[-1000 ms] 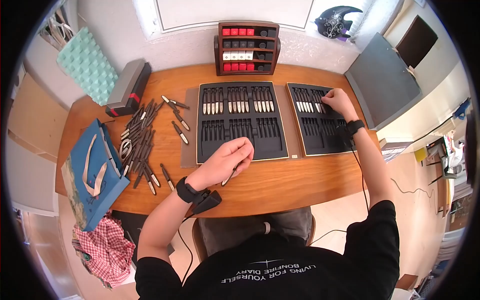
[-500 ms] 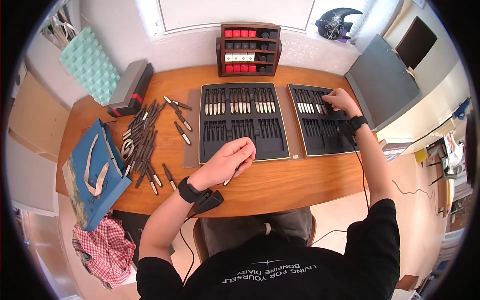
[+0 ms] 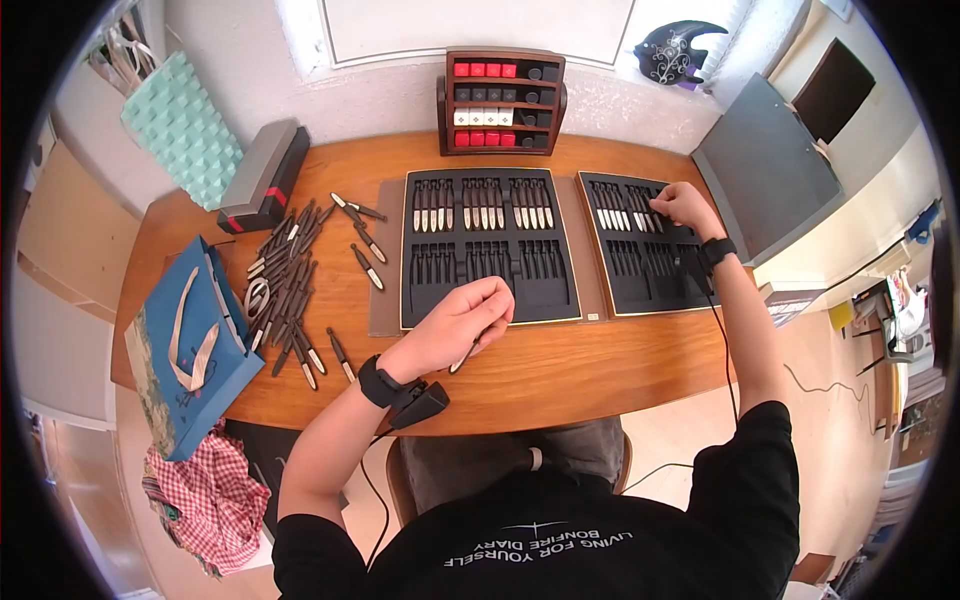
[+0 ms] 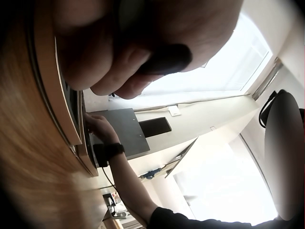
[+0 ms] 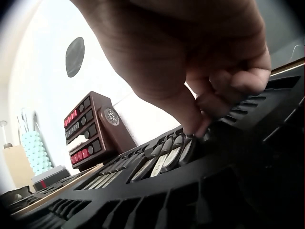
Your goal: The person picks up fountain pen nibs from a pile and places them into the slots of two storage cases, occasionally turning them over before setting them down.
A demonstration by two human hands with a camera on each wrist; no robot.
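Observation:
My left hand is curled over the near edge of the left tray and grips a slim dark piece with a pale end. Its dark rounded end pokes out between the fingers in the left wrist view. Over the far part of the right tray, my right hand pinches the top end of a similar slim dark piece, lying last in a row of slotted ones. The fingertips partly hide that end. More pieces fill the compartment to its left.
Loose slim pieces lie heaped on the left of the table, beside a blue gift bag and a grey-black box. A wooden rack with red, black and white cubes stands behind. A grey panel leans at right.
The view has shifted slightly. My right hand stays at the same compartment of the right tray, its fingers moving only a little. My left hand keeps holding its piece.

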